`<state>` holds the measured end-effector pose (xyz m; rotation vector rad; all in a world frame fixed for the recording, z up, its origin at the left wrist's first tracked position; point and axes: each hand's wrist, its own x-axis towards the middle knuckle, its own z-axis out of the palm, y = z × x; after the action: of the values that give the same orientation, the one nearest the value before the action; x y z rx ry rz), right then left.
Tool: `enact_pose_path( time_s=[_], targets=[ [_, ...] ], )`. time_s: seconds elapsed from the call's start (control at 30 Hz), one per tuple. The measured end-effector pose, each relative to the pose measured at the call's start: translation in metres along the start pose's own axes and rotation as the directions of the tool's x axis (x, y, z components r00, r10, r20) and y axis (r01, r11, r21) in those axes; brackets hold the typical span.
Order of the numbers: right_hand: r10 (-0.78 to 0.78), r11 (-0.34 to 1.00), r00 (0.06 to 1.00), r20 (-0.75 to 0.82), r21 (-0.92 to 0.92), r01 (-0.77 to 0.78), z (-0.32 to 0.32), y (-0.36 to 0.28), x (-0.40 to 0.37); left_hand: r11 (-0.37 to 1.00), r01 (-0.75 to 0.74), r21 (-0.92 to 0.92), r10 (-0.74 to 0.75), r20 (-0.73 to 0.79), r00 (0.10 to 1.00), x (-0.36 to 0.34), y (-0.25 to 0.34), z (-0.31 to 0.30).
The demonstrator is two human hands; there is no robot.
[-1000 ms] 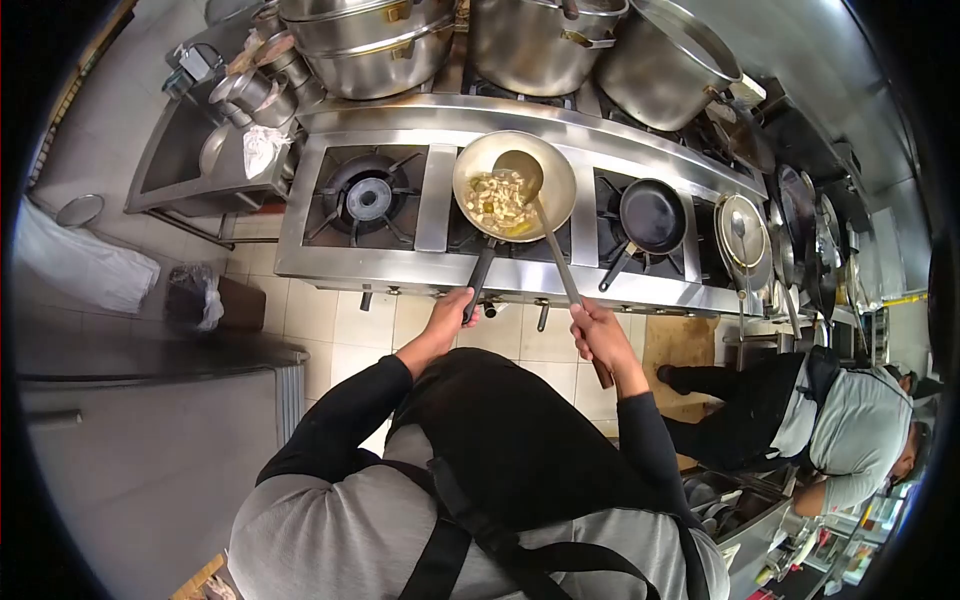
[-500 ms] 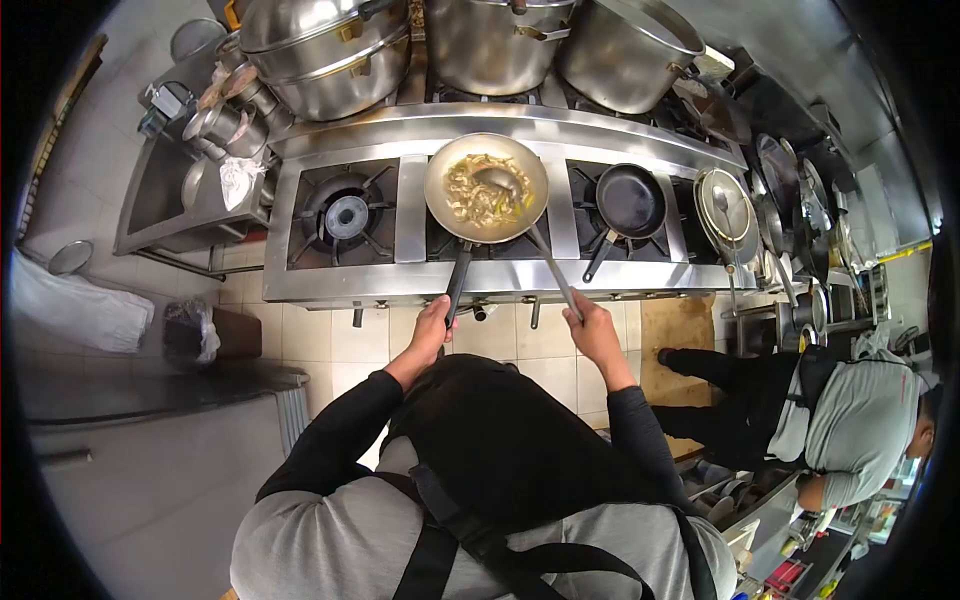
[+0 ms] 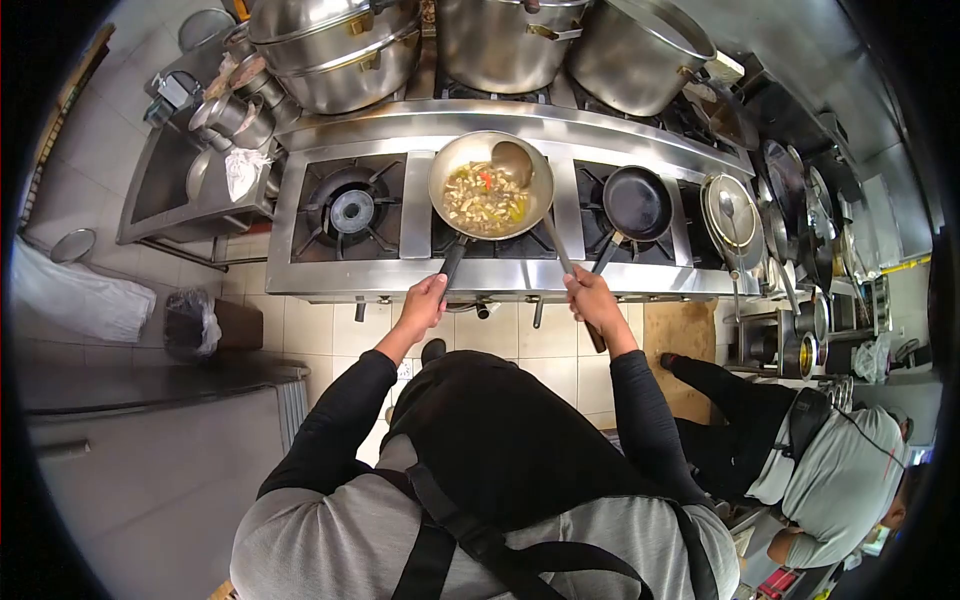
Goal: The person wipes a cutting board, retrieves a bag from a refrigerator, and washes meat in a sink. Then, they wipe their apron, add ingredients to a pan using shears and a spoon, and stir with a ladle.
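A light-coloured frying pan sits over the middle burner, with chopped food in sauce inside it, brownish pieces with bits of red and green. My left hand is closed around the pan's black handle. In my right hand is the long handle of a ladle; its bowl lies at the far right inside of the pan, beyond most of the food. A smaller black frying pan rests on the burner to the right, its handle pointing towards me.
Large steel pots stand along the back of the stove. The left burner has no pan. Stacked pans and a strainer are at the right. A co-worker bends over at the lower right.
The ladle's bowl has gone from the middle of the food to the pan's far side. The food has shifted towards me, and red bits now show. The co-worker has bent lower.
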<state>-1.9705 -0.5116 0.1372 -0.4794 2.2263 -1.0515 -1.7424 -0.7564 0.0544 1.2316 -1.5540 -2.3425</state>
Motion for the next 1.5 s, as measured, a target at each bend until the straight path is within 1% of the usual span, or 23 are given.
enact_pose_path(
  time_s=[0.03,0.07,0.1,0.17,0.23,0.33,0.37,0.4,0.43,0.47,0.6,0.77,0.87,0.93,1.03,1.07,1.17,1.2,1.23,1.3,1.37,1.43,1.5],
  targets=[
    [0.087,0.950,0.981,0.172,0.282,-0.134,0.005,-0.005,-0.002,1.000,-0.001,-0.003,0.001,-0.003,1.000,0.001,0.000,-0.001],
    [0.120,0.806,0.926,0.358,0.509,-0.302,0.009,-0.010,-0.006,1.000,0.010,-0.009,-0.010,-0.013,1.000,0.000,0.001,-0.001],
    [0.120,0.807,0.923,0.364,0.506,-0.305,0.010,-0.019,-0.012,1.000,0.021,-0.013,-0.021,-0.023,0.999,-0.002,0.004,-0.001],
    [0.162,0.621,0.884,0.439,0.651,-0.437,0.011,-0.039,-0.026,0.999,0.022,-0.023,-0.023,-0.026,0.999,-0.007,0.012,0.002],
    [0.150,0.641,0.878,0.455,0.631,-0.437,0.009,-0.043,-0.037,0.999,0.026,-0.034,-0.027,-0.033,0.999,-0.009,0.017,0.001],
    [0.064,0.884,0.932,0.357,0.413,-0.219,0.005,-0.042,-0.056,0.998,0.033,-0.045,-0.034,-0.018,0.999,-0.009,0.019,0.000],
    [0.065,0.884,0.932,0.356,0.413,-0.219,0.008,-0.037,-0.063,0.998,0.034,-0.044,-0.035,-0.017,0.999,-0.008,0.016,-0.001],
    [-0.013,0.980,0.968,0.252,0.193,-0.037,0.010,-0.031,-0.070,0.998,0.041,-0.054,-0.042,-0.018,0.999,-0.007,0.013,-0.001],
    [-0.118,0.990,0.979,0.166,-0.058,0.129,0.012,-0.025,-0.076,0.997,0.045,-0.062,-0.046,-0.018,0.999,-0.005,0.011,-0.001],
    [-0.175,0.971,0.975,0.133,-0.142,0.194,0.013,-0.019,-0.082,0.997,0.044,-0.058,-0.045,-0.011,0.999,-0.006,0.012,0.000],
    [-0.298,0.899,0.949,0.099,-0.305,0.314,0.014,0.000,-0.085,0.998,0.047,-0.041,-0.047,0.010,0.999,-0.008,0.009,-0.001],
    [-0.326,0.904,0.943,-0.068,-0.315,0.289,0.001,0.013,-0.057,0.998,0.046,-0.038,-0.044,0.056,0.997,0.003,0.000,-0.022],
    [-0.342,0.914,0.935,-0.090,-0.263,0.309,0.007,0.017,-0.040,0.997,0.073,-0.027,-0.071,0.061,0.996,0.005,0.008,-0.025],
    [-0.326,0.935,0.945,0.029,-0.138,0.327,0.004,0.009,-0.035,0.997,0.075,-0.016,-0.074,0.061,0.995,0.005,0.010,-0.027],
    [-0.361,0.913,0.932,-0.027,-0.212,0.348,-0.008,-0.001,-0.026,0.998,0.068,0.008,-0.068,0.067,0.995,0.006,0.012,-0.036],
    [-0.290,0.929,0.956,-0.041,-0.252,0.271,-0.012,-0.003,-0.019,0.998,0.058,0.032,-0.060,0.083,0.995,0.005,0.011,-0.039],
    [-0.311,0.924,0.945,-0.095,-0.261,0.278,-0.001,0.001,-0.001,0.997,0.041,0.061,-0.044,0.052,0.998,0.006,0.012,-0.042],
    [-0.024,0.999,0.999,0.029,-0.037,0.025,0.005,-0.002,-0.001,0.997,0.041,0.060,-0.044,0.051,0.998,0.006,0.012,-0.042],
    [0.041,0.949,0.987,0.155,0.302,-0.087,0.013,-0.004,-0.007,0.997,0.027,0.067,-0.028,0.027,0.999,0.007,0.013,-0.041],
    [0.130,0.772,0.923,0.362,0.548,-0.323,0.018,-0.009,-0.017,0.998,0.014,0.068,-0.014,-0.007,1.000,0.006,0.012,-0.041],
    [0.126,0.762,0.919,0.374,0.557,-0.331,0.016,-0.017,-0.034,0.994,-0.073,0.080,0.074,-0.002,0.997,0.005,0.008,-0.041],
    [0.124,0.748,0.914,0.386,0.569,-0.341,0.012,-0.030,-0.055,0.993,-0.090,0.081,0.091,-0.005,0.996,0.001,0.007,-0.042],
    [0.087,0.873,0.951,0.296,0.438,-0.216,0.008,-0.040,-0.075,0.990,-0.113,0.090,0.112,0.006,0.994,-0.001,0.006,-0.043]
  ],
)
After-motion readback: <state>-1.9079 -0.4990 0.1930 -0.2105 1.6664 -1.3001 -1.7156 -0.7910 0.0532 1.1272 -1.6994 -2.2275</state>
